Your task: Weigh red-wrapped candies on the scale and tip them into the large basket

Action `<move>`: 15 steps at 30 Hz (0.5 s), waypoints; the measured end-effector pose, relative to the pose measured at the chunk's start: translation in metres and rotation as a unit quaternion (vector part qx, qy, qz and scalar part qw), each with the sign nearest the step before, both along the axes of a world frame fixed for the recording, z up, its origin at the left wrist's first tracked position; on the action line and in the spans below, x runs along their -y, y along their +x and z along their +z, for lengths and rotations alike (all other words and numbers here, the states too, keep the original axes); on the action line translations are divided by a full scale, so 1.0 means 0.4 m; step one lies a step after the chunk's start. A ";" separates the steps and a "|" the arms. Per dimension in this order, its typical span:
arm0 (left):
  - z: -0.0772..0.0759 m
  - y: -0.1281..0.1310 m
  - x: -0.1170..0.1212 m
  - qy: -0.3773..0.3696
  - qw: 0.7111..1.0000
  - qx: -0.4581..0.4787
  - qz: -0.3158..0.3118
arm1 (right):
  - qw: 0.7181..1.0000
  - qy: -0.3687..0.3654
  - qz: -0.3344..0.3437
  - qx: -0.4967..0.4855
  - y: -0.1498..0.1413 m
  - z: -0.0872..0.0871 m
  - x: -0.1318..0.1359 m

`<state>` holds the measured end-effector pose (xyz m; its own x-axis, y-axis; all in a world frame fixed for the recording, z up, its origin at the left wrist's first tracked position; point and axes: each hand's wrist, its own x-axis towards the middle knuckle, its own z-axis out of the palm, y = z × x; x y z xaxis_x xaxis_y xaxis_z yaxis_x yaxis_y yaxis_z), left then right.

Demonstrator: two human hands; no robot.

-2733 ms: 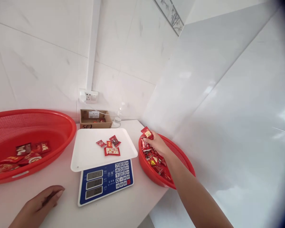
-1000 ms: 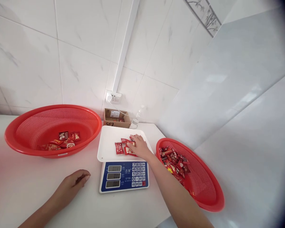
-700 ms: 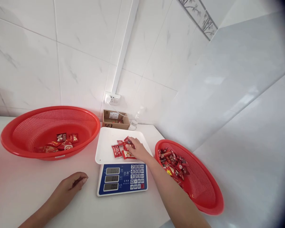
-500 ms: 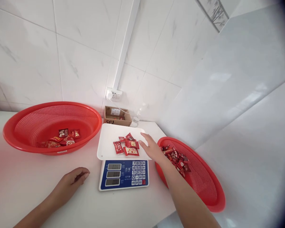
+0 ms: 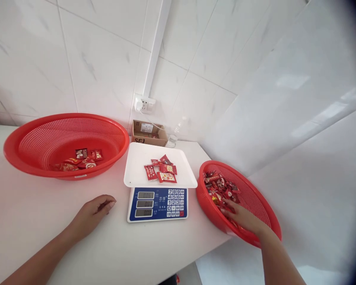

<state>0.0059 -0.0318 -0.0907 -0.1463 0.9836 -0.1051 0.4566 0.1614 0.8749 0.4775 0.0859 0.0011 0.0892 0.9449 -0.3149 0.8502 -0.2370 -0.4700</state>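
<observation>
My right hand (image 5: 245, 217) reaches into the right red basket (image 5: 206, 209), fingers stretched apart over a heap of red-wrapped snack packets (image 5: 221, 188). Whether its fingertips touch the packets is hard to tell. Loosely curled, my left hand (image 5: 93, 213) lies on the white table left of the scale, with nothing seen in it. The digital scale (image 5: 158, 204) has a blue keypad panel and a white weighing tray (image 5: 136, 164). Several small red packets (image 5: 163, 171) lie together on that tray.
A larger red basket (image 5: 26, 146) with several packets (image 5: 84, 160) in it stands at the left. Behind the scale are an open cardboard box (image 5: 150, 139), a clear plastic bottle (image 5: 172, 139) and a wall socket (image 5: 144, 104). A tiled wall bounds the table's back.
My right hand has moved from beside the scale tray, rightward and down into the right basket. The packets on the tray stay put. My left hand remains by the scale; the view has shifted slightly.
</observation>
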 end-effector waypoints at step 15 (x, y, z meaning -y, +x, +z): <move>0.000 -0.002 0.001 -0.001 1.000 -0.025 0.009 | 0.996 0.015 -0.008 -0.086 0.031 -0.048 -0.004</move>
<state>0.0052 -0.0322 -0.0906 -0.1700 0.9805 -0.0988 0.4959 0.1718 0.8512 0.4899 0.0874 -0.0181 0.0523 0.9529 -0.2988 0.7523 -0.2344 -0.6158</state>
